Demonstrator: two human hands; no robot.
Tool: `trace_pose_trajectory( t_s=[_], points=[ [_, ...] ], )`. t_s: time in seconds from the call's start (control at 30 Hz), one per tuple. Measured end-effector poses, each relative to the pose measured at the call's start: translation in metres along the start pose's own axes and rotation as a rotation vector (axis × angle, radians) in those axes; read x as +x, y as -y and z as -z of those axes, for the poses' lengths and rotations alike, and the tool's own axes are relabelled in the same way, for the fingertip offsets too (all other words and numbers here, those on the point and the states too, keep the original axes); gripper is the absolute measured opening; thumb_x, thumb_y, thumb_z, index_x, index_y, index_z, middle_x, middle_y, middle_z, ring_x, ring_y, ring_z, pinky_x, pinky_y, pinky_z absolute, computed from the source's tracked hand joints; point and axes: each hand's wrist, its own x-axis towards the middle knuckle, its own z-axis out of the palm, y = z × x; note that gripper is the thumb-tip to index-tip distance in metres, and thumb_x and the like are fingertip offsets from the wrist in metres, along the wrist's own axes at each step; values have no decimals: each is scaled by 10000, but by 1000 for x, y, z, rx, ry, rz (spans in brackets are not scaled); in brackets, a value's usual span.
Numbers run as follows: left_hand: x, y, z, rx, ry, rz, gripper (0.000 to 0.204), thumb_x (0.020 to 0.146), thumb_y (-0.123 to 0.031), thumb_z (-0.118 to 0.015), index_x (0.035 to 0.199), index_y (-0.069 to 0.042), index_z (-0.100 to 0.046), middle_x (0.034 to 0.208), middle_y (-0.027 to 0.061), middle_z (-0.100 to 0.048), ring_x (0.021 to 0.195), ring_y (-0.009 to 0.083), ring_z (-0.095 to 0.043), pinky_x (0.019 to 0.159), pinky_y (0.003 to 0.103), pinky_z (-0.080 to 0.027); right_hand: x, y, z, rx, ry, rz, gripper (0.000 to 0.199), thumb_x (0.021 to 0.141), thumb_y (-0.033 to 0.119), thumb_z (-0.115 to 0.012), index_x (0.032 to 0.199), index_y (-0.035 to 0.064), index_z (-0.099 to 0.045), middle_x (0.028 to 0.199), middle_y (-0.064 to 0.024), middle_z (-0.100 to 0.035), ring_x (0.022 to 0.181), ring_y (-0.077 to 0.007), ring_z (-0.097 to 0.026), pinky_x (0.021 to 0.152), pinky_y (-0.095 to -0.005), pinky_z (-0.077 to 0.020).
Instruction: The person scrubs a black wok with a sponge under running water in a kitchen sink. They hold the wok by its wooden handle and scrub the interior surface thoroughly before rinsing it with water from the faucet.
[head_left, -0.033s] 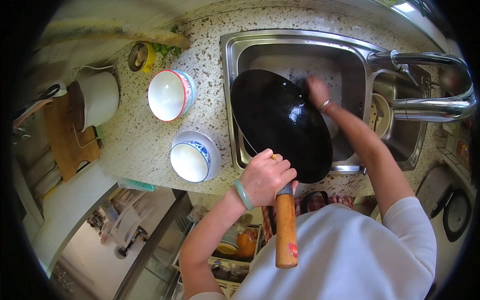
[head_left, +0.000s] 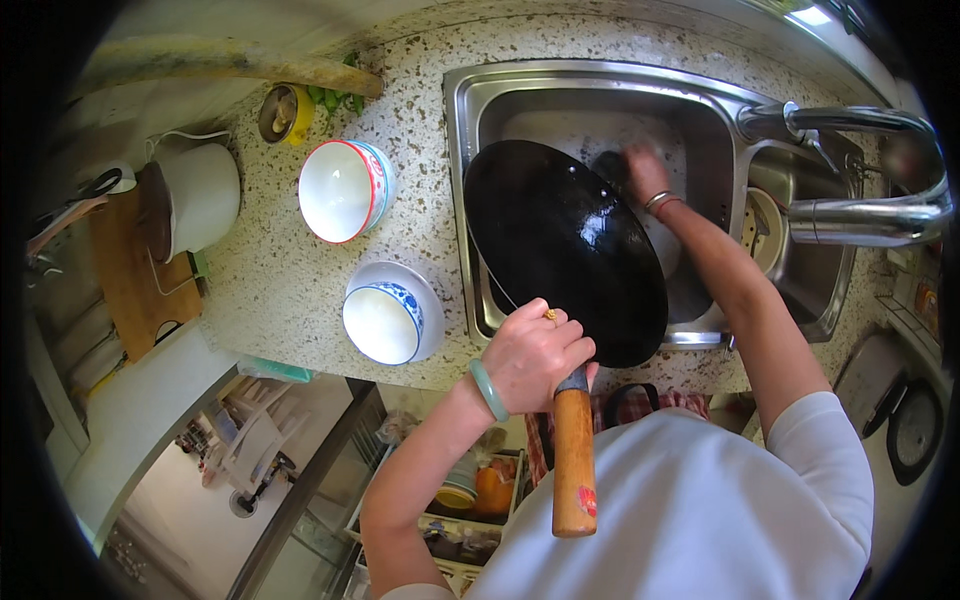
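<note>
A black wok (head_left: 560,250) stands tilted in the large basin of the steel sink (head_left: 458,110), its outer side toward me. My left hand (head_left: 540,345) wraps round the base of the wok's wooden handle (head_left: 574,460), which points toward my body. My right hand (head_left: 648,175) is in the basin at the wok's far right edge, close to two rivets and a dark piece (head_left: 612,168). Whether that piece is a loop handle or something held, I cannot tell. Motion smears the right hand's fingers. The wok's inner side is hidden.
On the counter to the left stand a red-rimmed bowl (head_left: 335,190) and a blue-and-white bowl (head_left: 385,322). Farther left are a white pot (head_left: 205,200) and a wooden board (head_left: 130,270). A chrome faucet (head_left: 870,220) arches over the small right basin, which holds a pale perforated dish (head_left: 768,230).
My right hand has shifted slightly right, away from the wok's edge, and more of the dark piece beside it shows. My left hand keeps its grip on the handle.
</note>
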Motion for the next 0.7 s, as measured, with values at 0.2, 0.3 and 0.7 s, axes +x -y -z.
trace_pose_trajectory(
  t_s=[0.2, 0.3, 0.7],
  points=[
    [-3, 3, -3, -23, -11, 12, 137, 665, -170, -715, 651, -127, -586, 601, 6, -488, 570, 167, -490, 571, 300, -357, -4, -21, 4, 255, 187, -254, 168, 769, 55, -615, 934, 53, -642, 937, -167, -652, 846, -331, -633, 757, -405, -520],
    [-5, 7, -4, -18, -24, 30, 130, 660, -166, -718, 657, -126, -594, 603, 6, -490, 569, 165, -490, 570, 300, -354, -43, 67, 47, 622, 194, -38, 104, 738, 35, -680, 815, 47, -611, 858, -127, -611, 820, -304, -599, 746, -375, -490],
    [0, 8, 0, -35, -36, -5, 128, 650, -161, -722, 655, -129, -598, 606, 2, -497, 563, 164, -493, 565, 295, -351, -74, 101, 12, 416, 93, 139, 154, 723, 7, -642, 858, 34, -572, 937, -155, -548, 878, -345, -551, 773, -419, -480]
  ],
)
